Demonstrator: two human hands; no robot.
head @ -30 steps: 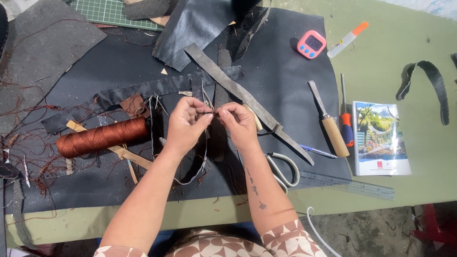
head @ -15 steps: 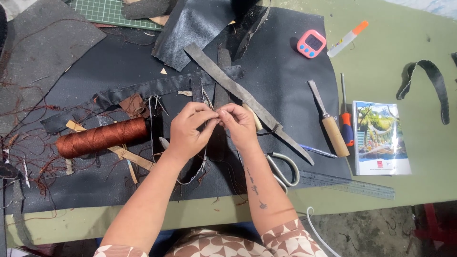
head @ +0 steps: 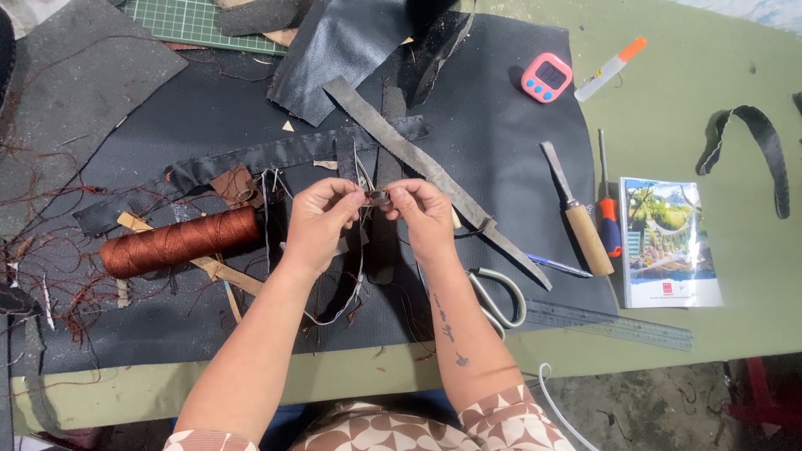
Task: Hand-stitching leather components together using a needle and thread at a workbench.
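A large black leather sheet (head: pixel 501 142) covers most of the green table (head: pixel 718 334) and serves as the work surface. On the sheet's left part lies a fat spool of rust-brown thread (head: pixel 180 242), its loose strands trailing off within reach. Near the sheet's right edge lie scissors (head: pixel 497 296) and a wooden-handled chisel (head: pixel 576 221). Above the sheet's middle, the left hand (head: pixel 322 221) and right hand (head: pixel 422 217) meet, fingertips pinched on a small dark leather piece (head: pixel 378 198), apparently raised for close hand work.
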